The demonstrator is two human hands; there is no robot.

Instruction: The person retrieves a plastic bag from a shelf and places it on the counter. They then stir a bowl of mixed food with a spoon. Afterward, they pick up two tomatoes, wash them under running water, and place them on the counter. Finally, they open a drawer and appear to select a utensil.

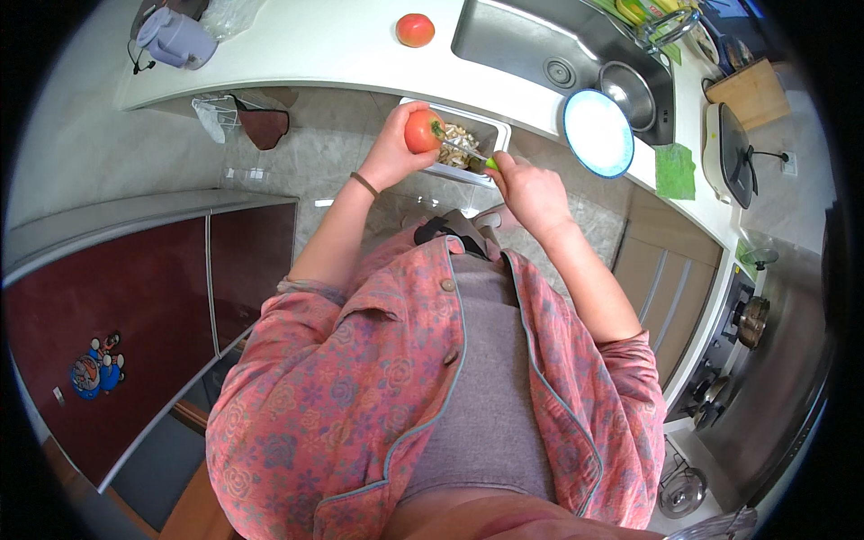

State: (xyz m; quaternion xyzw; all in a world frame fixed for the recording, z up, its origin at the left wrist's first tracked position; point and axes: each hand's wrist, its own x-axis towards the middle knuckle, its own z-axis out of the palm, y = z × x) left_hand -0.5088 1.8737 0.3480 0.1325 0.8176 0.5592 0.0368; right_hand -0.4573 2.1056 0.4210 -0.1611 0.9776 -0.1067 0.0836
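A red tomato (422, 132) with its green stem end facing right is held in my left hand (398, 150), fingers around its left side. My right hand (532, 192) grips the light green handle (491, 163) of a slim metal tool (466, 148), whose kind I cannot tell. Its thin shaft points at the stem end, and its tip is at or close to the tomato. Below both hands is a white bin (501, 138) holding food scraps (459, 147). A second tomato (415, 30) lies on the white counter, left of the sink.
The counter (324, 50) carries a lilac jug (177, 40) at far left. Right of the tomato is a steel sink (513, 40) with a metal bowl (628, 94). A blue-rimmed white plate (598, 133) and a green cloth (675, 171) are near the counter's edge. A stove (719, 337) stands at right.
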